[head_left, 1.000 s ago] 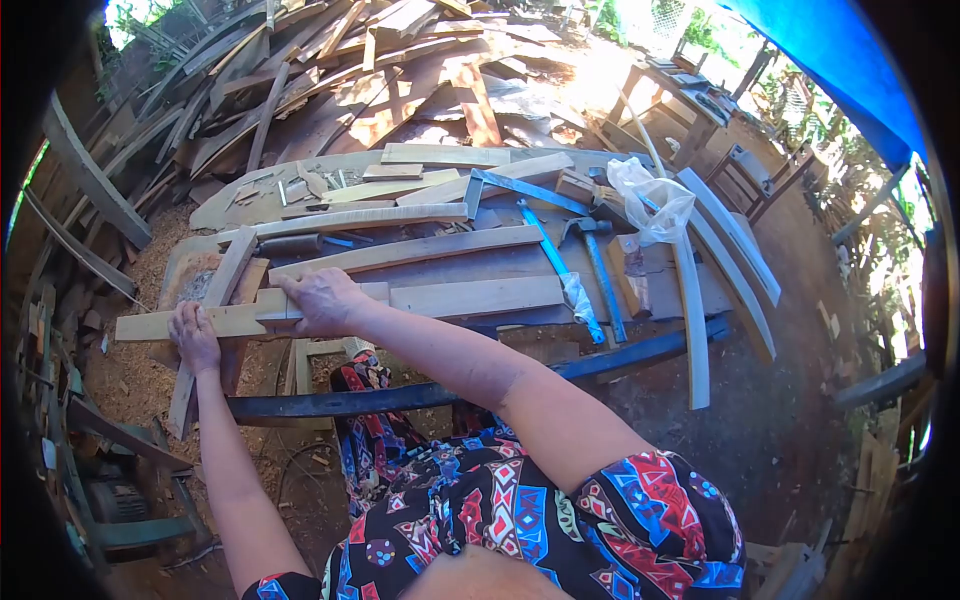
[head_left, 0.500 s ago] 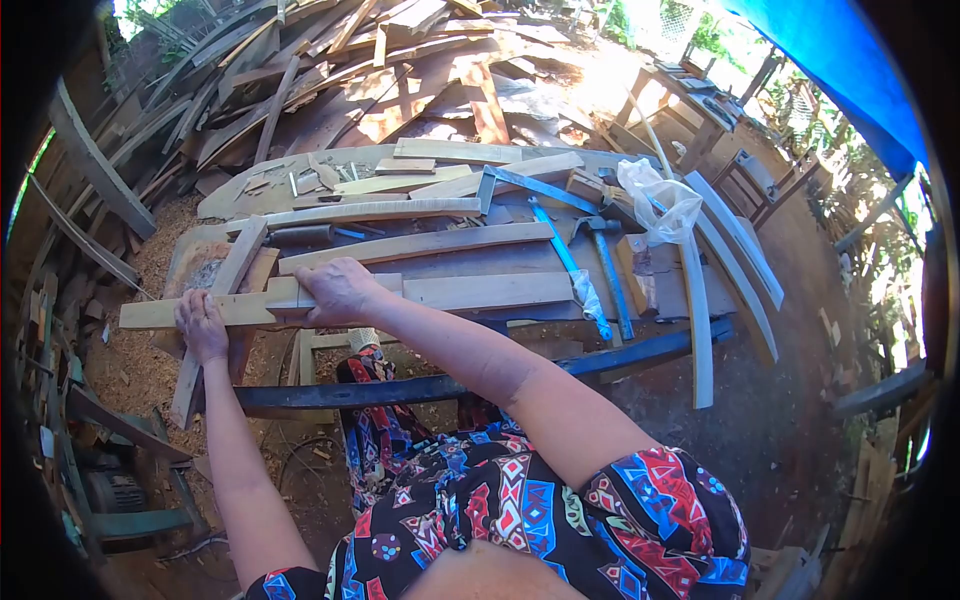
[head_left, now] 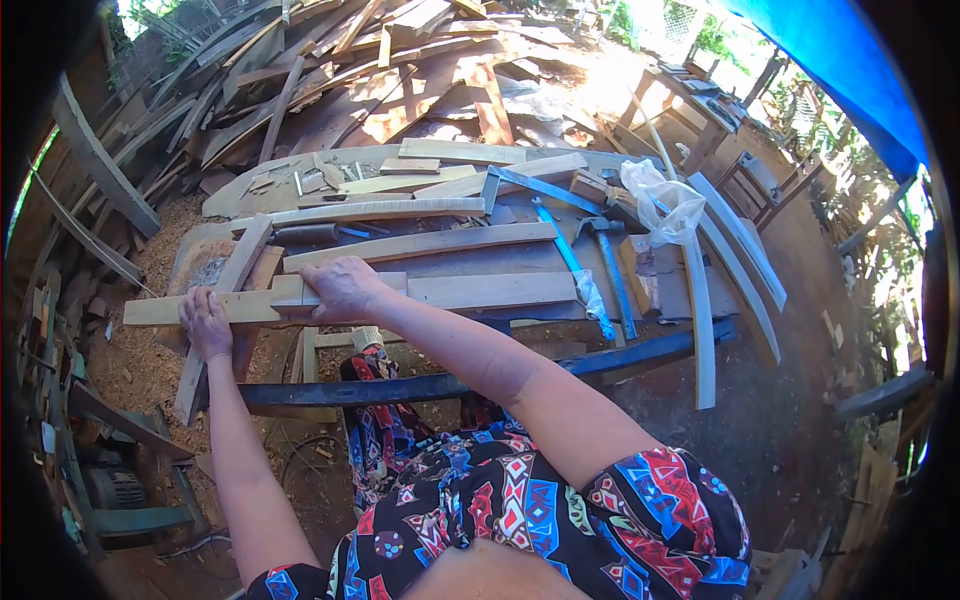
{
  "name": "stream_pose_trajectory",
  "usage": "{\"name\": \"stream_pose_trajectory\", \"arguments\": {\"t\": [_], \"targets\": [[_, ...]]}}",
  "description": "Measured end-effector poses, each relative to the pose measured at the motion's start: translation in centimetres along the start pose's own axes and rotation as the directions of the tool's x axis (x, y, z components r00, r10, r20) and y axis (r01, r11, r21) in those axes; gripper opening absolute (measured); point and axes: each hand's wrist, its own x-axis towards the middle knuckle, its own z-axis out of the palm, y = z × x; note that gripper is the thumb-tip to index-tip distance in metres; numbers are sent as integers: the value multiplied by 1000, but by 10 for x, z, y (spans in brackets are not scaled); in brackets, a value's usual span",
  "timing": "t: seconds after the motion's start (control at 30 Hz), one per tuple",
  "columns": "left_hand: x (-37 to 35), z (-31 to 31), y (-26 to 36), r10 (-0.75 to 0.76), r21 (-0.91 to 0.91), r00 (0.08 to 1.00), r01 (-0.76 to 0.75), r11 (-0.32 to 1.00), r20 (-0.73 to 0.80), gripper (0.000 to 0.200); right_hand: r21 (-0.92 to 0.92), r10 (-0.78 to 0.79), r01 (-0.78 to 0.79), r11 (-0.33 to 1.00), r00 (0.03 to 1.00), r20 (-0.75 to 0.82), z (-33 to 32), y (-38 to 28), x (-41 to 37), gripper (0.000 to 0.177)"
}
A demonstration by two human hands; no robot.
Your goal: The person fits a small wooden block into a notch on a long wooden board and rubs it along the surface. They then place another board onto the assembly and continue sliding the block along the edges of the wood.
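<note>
My left hand (head_left: 206,324) is closed over a pale wooden board (head_left: 152,311) near its left end, fingers curled over the far edge. My right hand (head_left: 345,291) grips a shorter wooden piece (head_left: 289,292) that lies against the board, thumb and fingers on either side. To the right, a flat pale plank (head_left: 490,290) runs in line with them; my right hand hides how they meet. A slanted wooden bar (head_left: 190,385) passes under the board beside my left hand. Just beyond my right hand lies a slightly curved wooden strip (head_left: 430,243).
On the bench are a hammer (head_left: 613,275), a blue handsaw (head_left: 573,262), a metal square (head_left: 540,188) and a crumpled plastic bag (head_left: 675,208). Long curved strips (head_left: 700,330) overhang the right side. A dark beam (head_left: 470,378) crosses the near edge. Scrap wood (head_left: 330,80) is heaped behind.
The whole view has shifted slightly to the right. Both hands keep their grip, and the wood between them shows no clear movement.
</note>
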Motion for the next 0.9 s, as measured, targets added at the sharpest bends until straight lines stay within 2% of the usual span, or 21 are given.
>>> {"name": "stream_pose_trajectory", "arguments": {"t": [0.7, 0.9], "targets": [[0, -2, 1, -4, -5, 1000, 4, 1000, 27, 24, 5, -30, 30, 1000, 999, -26, 1, 1, -1, 52], [0, -1, 0, 2, -15, 1000, -2, 1000, -2, 23, 11, -43, 43, 999, 999, -26, -2, 0, -2, 59]]}}
